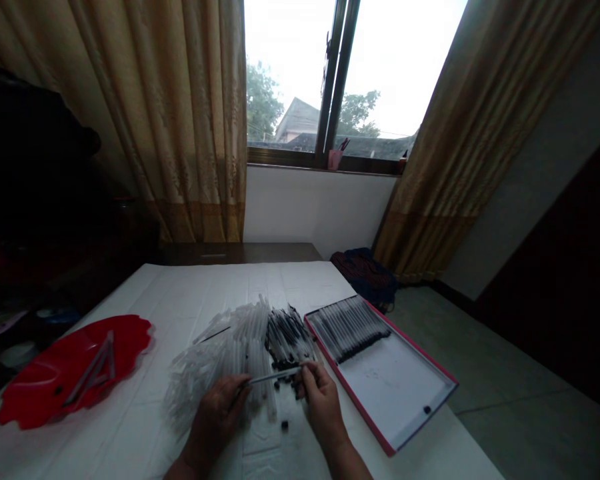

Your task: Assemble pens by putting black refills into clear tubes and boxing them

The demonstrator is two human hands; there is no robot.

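Note:
A slim translucent pen barrel [275, 376] is stretched between my two hands, just above the table. My left hand [223, 403] pinches its left end, and the fingers of my right hand [320, 393] are closed on the right end. Behind my left hand spreads a heap of clear pen barrels [230, 340]. To its right lies a bundle of thin black-and-clear pen refills [287, 330]. Small black caps [285, 425] are scattered around and below the held barrel. Right of my right hand, a shallow red-edged box lid [395, 393] holds a row of black-ended pens [350, 327].
A red scalloped tray [130, 327] with a few clear pieces stands on the left of the white-covered table [180, 283]. A single black cap [427, 409] sits in the lid's near corner. Dark cloth [365, 270] lies beyond the table's far right corner.

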